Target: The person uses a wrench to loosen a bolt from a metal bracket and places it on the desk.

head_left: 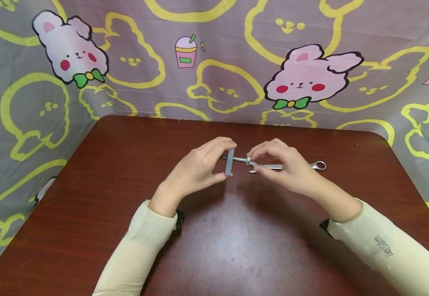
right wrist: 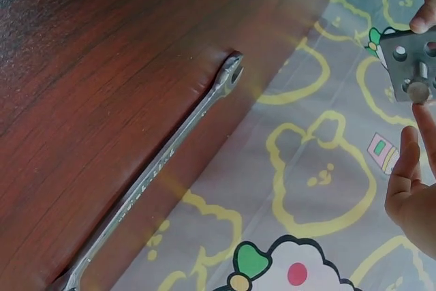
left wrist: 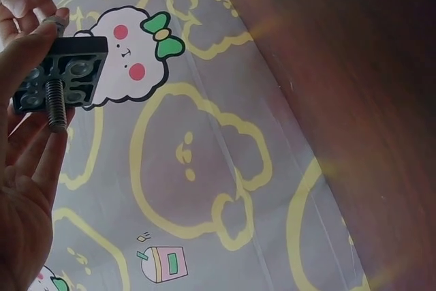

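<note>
from where i stand, the person has both hands up over the dark wooden table (head_left: 207,250). the left hand (head_left: 195,168) pinches a square grey plate (head_left: 229,162) by two opposite edges, thumb on the near one and fingertips on the far one. the plate is held on edge, clear of the wood, its holes showing on the face towards the right hand (head_left: 288,164). a steel bolt (head_left: 239,159) runs through it, the threaded end sticking out on the left side and the bolt head (right wrist: 419,92) standing off the plate on the right.

the right hand has its fingers bent, one fingertip touching the bolt head; the thumb looks a little apart, and i can't tell whether it closes a pinch. a combination wrench (right wrist: 157,161) lies on the table beyond the right hand, gripped by neither.

i'd judge the step in hand to be working the bolt through the plate by fingertip. the next move, to my mind, calls for the left hand to hold the plate steady and square while the right turns or pushes the head, keeping the shank straight.
</note>
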`<action>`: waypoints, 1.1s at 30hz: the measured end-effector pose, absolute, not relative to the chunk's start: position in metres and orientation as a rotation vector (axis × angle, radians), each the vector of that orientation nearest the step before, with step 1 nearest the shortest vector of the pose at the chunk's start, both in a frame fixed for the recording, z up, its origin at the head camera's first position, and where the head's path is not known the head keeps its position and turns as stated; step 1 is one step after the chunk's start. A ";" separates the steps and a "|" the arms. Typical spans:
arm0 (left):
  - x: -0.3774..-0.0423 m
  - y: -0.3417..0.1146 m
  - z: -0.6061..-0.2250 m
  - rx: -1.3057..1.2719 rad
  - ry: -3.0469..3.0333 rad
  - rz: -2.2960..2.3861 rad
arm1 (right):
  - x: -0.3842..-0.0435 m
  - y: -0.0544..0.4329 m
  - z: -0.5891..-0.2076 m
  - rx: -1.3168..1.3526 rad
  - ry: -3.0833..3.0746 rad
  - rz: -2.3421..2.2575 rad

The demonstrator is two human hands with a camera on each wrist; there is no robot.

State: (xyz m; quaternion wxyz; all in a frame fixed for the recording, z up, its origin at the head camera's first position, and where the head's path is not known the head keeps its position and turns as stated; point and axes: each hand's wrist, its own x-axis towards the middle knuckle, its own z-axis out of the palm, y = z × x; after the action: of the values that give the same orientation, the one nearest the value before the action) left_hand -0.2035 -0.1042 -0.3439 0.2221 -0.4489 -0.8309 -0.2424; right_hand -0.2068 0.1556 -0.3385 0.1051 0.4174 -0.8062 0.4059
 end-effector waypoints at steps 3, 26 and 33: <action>-0.203 -0.104 -0.344 -1.238 -2.292 -0.666 | -0.205 0.156 -0.337 1.187 -2.382 1.226; -0.203 -0.102 -0.347 -1.192 -2.219 -0.669 | -0.211 0.148 -0.361 0.873 -2.508 1.312; -0.203 -0.102 -0.347 -1.189 -2.222 -0.668 | -0.209 0.145 -0.359 0.850 -2.500 1.429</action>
State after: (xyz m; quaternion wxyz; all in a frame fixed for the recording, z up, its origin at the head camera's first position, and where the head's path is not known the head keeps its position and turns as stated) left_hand -0.2026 -0.1016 -0.3467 0.2639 -0.4399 -0.8220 -0.2472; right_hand -0.2088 0.1445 -0.3591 0.0693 0.2825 -0.8306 0.4749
